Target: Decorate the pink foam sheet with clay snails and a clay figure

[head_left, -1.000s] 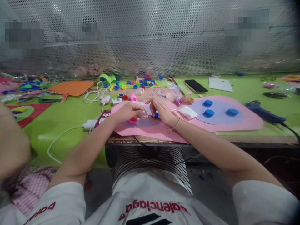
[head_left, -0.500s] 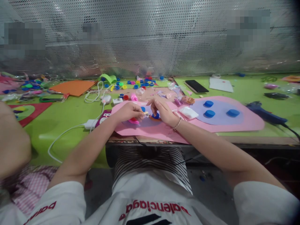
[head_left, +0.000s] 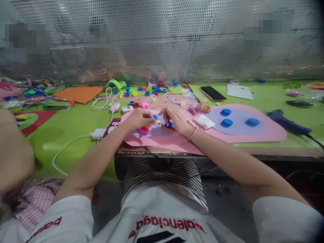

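Observation:
My left hand (head_left: pixel 140 119) pinches a small pale yellowish piece (head_left: pixel 157 122) between thumb and fingertips. Close to its right, my right hand (head_left: pixel 177 120) bends its fingers down onto a blue bottle cap (head_left: pixel 168 125), which partly hides behind them. Both hands are above a pink paper sheet (head_left: pixel 182 146) with lilac paper shapes on it. Under the left fingers lie a red cap (head_left: pixel 145 128) with a pink piece below it, and another blue cap (head_left: pixel 154 117). An orange piece (head_left: pixel 165 128) shows under the cap at my right fingers.
Three blue caps sit on the right lilac oval (head_left: pixel 238 130), beside a white packet (head_left: pixel 204 122). A glue gun (head_left: pixel 288 122) lies to the right, a black phone (head_left: pixel 212 93) behind. At left are a white adapter (head_left: pixel 98 134) with cables and another person's arm (head_left: pixel 15 152).
Both hands stay nearly in place. The pale piece in my left fingers has shifted slightly and shows more clearly; the red cap below is more visible.

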`<action>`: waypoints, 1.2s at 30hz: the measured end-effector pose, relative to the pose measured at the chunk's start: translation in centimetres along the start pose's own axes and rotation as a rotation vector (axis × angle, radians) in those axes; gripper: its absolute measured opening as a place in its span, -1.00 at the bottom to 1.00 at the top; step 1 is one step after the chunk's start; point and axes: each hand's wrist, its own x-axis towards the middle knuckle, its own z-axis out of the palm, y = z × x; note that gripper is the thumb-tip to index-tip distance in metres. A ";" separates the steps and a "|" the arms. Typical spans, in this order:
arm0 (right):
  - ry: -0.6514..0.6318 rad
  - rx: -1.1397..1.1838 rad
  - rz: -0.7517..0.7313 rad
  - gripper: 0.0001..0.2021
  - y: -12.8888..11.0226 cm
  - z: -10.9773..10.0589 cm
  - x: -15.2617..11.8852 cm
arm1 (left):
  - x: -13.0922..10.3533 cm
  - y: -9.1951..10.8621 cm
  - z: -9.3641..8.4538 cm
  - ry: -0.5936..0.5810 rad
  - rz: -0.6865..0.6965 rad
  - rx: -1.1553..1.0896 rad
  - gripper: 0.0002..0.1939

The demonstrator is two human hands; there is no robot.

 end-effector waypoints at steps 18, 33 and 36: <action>-0.005 0.010 -0.041 -0.56 0.5 0.0 0.0 | -0.1 0.2 0.2 0.050 0.039 -0.109 -0.65; -0.018 0.015 -0.023 -0.54 0.7 -0.1 0.1 | 0.3 0.7 0.3 0.140 -0.110 -0.418 -0.70; -0.018 0.006 -0.031 -0.56 0.6 -0.2 0.0 | 0.2 0.6 -0.1 0.166 -0.106 -0.388 -0.67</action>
